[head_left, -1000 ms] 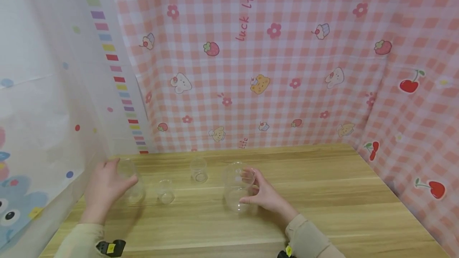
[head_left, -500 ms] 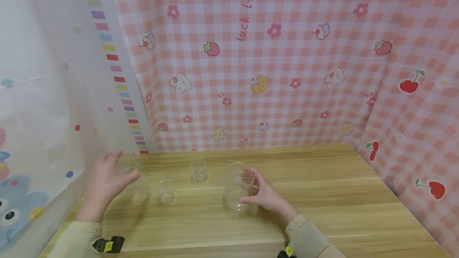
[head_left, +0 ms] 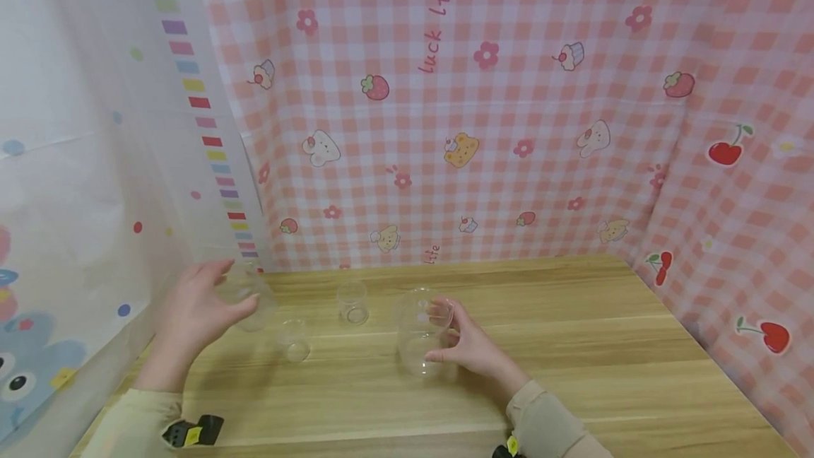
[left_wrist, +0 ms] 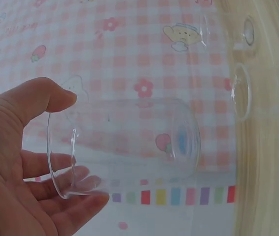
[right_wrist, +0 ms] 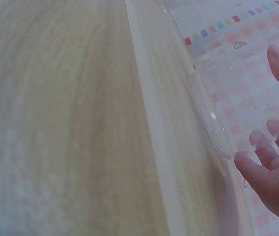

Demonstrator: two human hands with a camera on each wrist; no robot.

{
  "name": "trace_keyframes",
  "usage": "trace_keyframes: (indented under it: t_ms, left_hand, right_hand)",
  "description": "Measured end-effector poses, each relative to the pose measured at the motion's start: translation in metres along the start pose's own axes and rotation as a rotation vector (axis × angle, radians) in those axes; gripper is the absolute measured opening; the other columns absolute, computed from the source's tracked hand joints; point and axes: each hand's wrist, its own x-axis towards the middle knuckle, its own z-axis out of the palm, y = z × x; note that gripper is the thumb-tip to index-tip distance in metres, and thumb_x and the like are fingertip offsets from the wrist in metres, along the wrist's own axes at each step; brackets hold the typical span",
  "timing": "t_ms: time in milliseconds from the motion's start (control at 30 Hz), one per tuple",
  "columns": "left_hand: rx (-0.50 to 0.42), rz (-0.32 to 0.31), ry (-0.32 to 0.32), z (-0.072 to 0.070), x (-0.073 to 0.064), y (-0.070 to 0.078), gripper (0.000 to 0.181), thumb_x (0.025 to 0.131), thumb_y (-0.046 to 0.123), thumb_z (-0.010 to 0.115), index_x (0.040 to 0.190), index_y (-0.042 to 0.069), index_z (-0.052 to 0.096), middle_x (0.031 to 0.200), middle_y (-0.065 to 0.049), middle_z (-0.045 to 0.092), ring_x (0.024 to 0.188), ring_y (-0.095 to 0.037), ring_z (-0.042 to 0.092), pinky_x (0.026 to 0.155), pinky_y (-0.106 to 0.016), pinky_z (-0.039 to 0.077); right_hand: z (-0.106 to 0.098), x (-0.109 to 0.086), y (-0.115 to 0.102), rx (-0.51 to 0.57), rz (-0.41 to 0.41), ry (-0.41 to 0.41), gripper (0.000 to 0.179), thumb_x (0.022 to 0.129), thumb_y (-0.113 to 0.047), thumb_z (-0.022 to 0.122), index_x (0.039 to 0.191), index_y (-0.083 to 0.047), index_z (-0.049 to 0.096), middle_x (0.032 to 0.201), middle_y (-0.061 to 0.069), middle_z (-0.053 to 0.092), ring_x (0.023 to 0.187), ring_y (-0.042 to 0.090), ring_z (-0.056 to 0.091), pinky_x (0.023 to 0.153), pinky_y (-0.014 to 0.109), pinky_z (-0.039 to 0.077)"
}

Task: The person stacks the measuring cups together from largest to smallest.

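My left hand (head_left: 202, 311) holds a clear glass cup (head_left: 257, 313) near its rim, raised above the left part of the table. In the left wrist view this cup (left_wrist: 134, 142) lies sideways across the picture, thumb on one side of the rim and fingers on the other. My right hand (head_left: 467, 345) grips a larger clear glass (head_left: 413, 355) upright on the table, its thumb and fingers around the right side. The right wrist view shows the fingers (right_wrist: 252, 172) by the glass wall (right_wrist: 215, 123). Two small clear cups (head_left: 295, 348) (head_left: 353, 309) stand between the hands.
The wooden table (head_left: 572, 345) ends at the back against a pink checked cloth (head_left: 540, 182). A white printed cloth (head_left: 76, 161) hangs along the left side, close to the left hand. Another checked cloth (head_left: 757, 253) borders the right.
My left hand has lifted the glass cup off the table and shifted it slightly right and toward the back. My right hand and the larger glass have stayed in place.
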Motion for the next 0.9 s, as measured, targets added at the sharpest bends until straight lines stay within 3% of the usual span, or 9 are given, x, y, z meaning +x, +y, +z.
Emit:
trace_keyframes:
  t_ms: [167,900]
  left_hand:
    - [-0.021,0.001,-0.03,0.0,0.001,0.009,0.076,0.082,0.033,0.079,0.136,-0.01,0.048,0.13,-0.032,0.052,0.114,-0.048,0.05,0.09,-0.065,0.043]
    - [-0.071,0.101,-0.048,0.012,0.006,0.045,0.072,0.081,0.031,0.08,0.137,-0.005,0.052,0.124,-0.026,0.059,0.107,-0.042,0.057,0.085,-0.059,0.05]
  right_hand:
    - [0.0,0.0,0.0,-0.007,0.003,0.001,0.088,0.079,-0.005,0.083,0.148,-0.007,0.029,0.146,0.022,0.043,0.134,0.041,0.041,0.108,0.059,0.036]
    - [0.0,0.001,0.002,-0.018,0.004,-0.006,0.09,0.08,-0.005,0.082,0.15,-0.004,0.026,0.147,0.022,0.042,0.135,0.042,0.041,0.108,0.06,0.034]
